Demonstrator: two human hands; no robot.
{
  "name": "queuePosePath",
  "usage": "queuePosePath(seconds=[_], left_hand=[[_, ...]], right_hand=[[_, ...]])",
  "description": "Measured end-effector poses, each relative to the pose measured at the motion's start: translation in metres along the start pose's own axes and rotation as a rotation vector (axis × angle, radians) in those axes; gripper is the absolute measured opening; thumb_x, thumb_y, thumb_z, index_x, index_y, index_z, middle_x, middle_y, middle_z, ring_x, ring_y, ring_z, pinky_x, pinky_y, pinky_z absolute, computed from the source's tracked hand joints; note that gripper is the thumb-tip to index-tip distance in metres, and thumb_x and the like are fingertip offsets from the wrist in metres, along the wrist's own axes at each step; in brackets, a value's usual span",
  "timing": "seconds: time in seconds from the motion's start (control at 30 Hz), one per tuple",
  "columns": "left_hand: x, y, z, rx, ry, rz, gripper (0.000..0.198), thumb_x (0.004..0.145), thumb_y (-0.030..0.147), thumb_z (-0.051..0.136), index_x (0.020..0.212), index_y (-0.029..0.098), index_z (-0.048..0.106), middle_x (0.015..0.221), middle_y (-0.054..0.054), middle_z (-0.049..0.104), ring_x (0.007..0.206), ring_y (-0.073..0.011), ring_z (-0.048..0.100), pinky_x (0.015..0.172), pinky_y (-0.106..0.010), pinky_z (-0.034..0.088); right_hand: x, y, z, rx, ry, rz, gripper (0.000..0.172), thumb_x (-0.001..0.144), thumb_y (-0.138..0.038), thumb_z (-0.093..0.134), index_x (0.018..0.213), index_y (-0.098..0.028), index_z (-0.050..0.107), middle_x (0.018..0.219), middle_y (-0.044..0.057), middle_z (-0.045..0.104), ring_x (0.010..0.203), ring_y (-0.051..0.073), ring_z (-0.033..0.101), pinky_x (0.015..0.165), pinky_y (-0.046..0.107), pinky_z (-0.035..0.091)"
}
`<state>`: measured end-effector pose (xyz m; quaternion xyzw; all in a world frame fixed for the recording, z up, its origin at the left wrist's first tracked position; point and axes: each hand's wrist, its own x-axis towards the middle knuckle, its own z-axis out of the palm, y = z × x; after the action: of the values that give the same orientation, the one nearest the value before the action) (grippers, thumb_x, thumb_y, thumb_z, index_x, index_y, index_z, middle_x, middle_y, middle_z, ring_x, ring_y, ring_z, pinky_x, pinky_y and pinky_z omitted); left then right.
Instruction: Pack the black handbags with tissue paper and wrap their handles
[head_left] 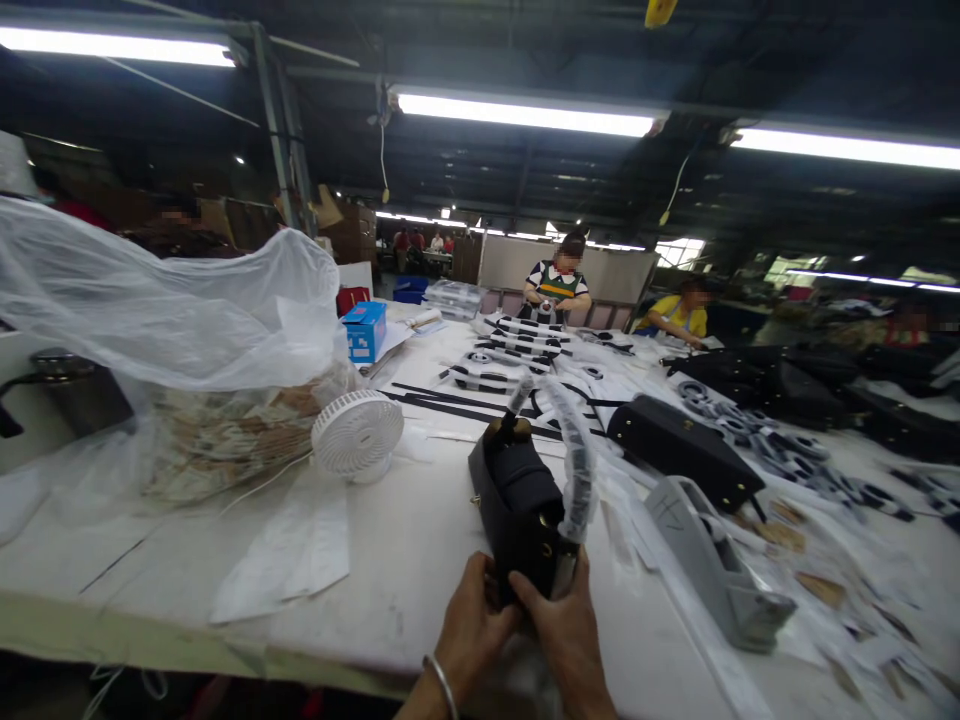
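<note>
A black handbag (517, 500) stands on the white table in front of me, its near end between my hands. Its arched handle (579, 460) is wrapped in clear plastic film. My left hand (476, 610), with a bangle at the wrist, grips the lower near corner on the left. On the right, my right hand (559, 620) is closed round the near end, its thumb pressed on the bag's side. The undersides of both hands' fingers are partly hidden by the bag. Right of it stands a grey tape dispenser (716, 565), apart from my hands.
A small white fan (358, 436) and a clear plastic sack (225, 440) of packets stand left. Another black bag (682, 450) lies right, near wrapped handles (727, 410). Black straps (465, 405) lie ahead. Two people work across the table, one in a striped top (556, 285).
</note>
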<state>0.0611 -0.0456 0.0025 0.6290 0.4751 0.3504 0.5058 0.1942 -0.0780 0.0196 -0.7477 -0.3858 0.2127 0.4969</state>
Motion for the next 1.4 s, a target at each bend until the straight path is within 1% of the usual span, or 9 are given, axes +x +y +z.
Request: queuePosePath(seconds=[0.13, 0.27, 0.43, 0.63, 0.73, 0.83, 0.93, 1.13, 1.4], left_hand=[[-0.004, 0.001, 0.011, 0.011, -0.058, 0.068, 0.027, 0.071, 0.013, 0.059, 0.095, 0.019, 0.048, 0.074, 0.004, 0.056, 0.069, -0.0146, 0.056, 0.064, -0.025, 0.042], [-0.008, 0.007, 0.003, 0.067, -0.104, 0.154, 0.02, 0.076, 0.013, 0.056, 0.095, 0.019, 0.054, 0.071, 0.003, 0.057, 0.067, -0.0146, 0.056, 0.063, -0.025, 0.043], [-0.021, 0.029, -0.019, 0.26, 0.129, 0.531, 0.015, 0.085, 0.014, 0.051, 0.096, 0.021, 0.059, 0.097, -0.005, 0.065, 0.091, -0.019, 0.063, 0.08, -0.03, 0.051], [-0.036, 0.084, -0.052, 0.629, 0.378, 0.84, 0.029, 0.091, 0.016, 0.05, 0.117, 0.024, 0.06, 0.124, -0.008, 0.063, 0.123, -0.0237, 0.054, 0.103, -0.039, 0.046], [-0.029, 0.083, -0.051, 0.861, 0.285, 0.794, 0.042, 0.092, 0.024, 0.051, 0.134, 0.021, 0.052, 0.141, -0.01, 0.053, 0.135, -0.0294, 0.044, 0.111, -0.05, 0.04], [-0.017, 0.059, -0.038, 1.01, 0.054, 0.62, 0.043, 0.092, 0.034, 0.054, 0.131, 0.016, 0.056, 0.138, -0.014, 0.056, 0.13, -0.0316, 0.05, 0.111, -0.055, 0.039], [-0.012, 0.038, -0.027, 1.016, -0.104, 0.52, 0.042, 0.094, 0.038, 0.052, 0.128, 0.016, 0.058, 0.136, -0.013, 0.058, 0.128, -0.0278, 0.052, 0.112, -0.05, 0.039], [-0.014, 0.037, -0.026, 0.996, -0.222, 0.467, 0.044, 0.095, 0.035, 0.051, 0.134, 0.014, 0.052, 0.141, -0.013, 0.053, 0.132, -0.0258, 0.049, 0.113, -0.048, 0.038], [0.012, 0.056, -0.049, 1.094, -0.292, 0.448, 0.031, 0.091, 0.029, 0.053, 0.114, 0.012, 0.064, 0.126, -0.017, 0.064, 0.121, -0.0299, 0.057, 0.107, -0.049, 0.041]], right_hand=[[0.018, 0.005, -0.02, -0.036, 0.012, 0.038, 0.064, 0.068, -0.063, 0.068, 0.113, -0.018, 0.057, 0.093, 0.007, 0.072, 0.089, 0.03, 0.068, 0.078, 0.037, 0.053], [0.032, 0.012, -0.033, 0.115, -0.047, 0.006, 0.054, 0.065, -0.061, 0.071, 0.096, -0.018, 0.066, 0.087, 0.005, 0.073, 0.089, 0.029, 0.067, 0.078, 0.036, 0.053], [0.04, 0.005, -0.05, 0.443, -0.157, 0.092, 0.05, 0.056, -0.051, 0.082, 0.087, -0.014, 0.071, 0.083, 0.006, 0.074, 0.085, 0.029, 0.068, 0.082, 0.04, 0.053], [0.046, 0.001, -0.097, 0.644, -0.6, 0.214, 0.048, 0.067, -0.045, 0.077, 0.101, -0.012, 0.07, 0.099, 0.014, 0.073, 0.09, 0.03, 0.07, 0.086, 0.042, 0.053], [0.062, 0.016, -0.114, 0.394, -0.639, 0.196, 0.065, 0.065, -0.049, 0.076, 0.115, -0.009, 0.066, 0.108, 0.019, 0.07, 0.098, 0.033, 0.068, 0.089, 0.044, 0.051], [0.076, 0.022, -0.118, 0.034, -0.334, 0.097, 0.083, 0.062, -0.053, 0.075, 0.129, -0.007, 0.057, 0.12, 0.024, 0.064, 0.105, 0.036, 0.065, 0.092, 0.047, 0.05], [0.069, -0.007, -0.116, -0.085, -0.185, -0.127, 0.073, 0.077, -0.054, 0.062, 0.137, -0.015, 0.051, 0.134, 0.018, 0.057, 0.12, 0.032, 0.058, 0.103, 0.048, 0.043], [0.021, -0.083, -0.09, -0.25, -0.342, -0.624, 0.054, 0.095, -0.045, 0.047, 0.146, -0.029, 0.043, 0.149, 0.003, 0.045, 0.139, 0.025, 0.038, 0.117, 0.043, 0.029], [0.037, 0.004, -0.042, -0.716, -0.703, -0.532, 0.055, 0.095, -0.043, 0.044, 0.142, -0.014, 0.049, 0.149, 0.013, 0.039, 0.141, 0.031, 0.034, 0.117, 0.054, 0.02]])
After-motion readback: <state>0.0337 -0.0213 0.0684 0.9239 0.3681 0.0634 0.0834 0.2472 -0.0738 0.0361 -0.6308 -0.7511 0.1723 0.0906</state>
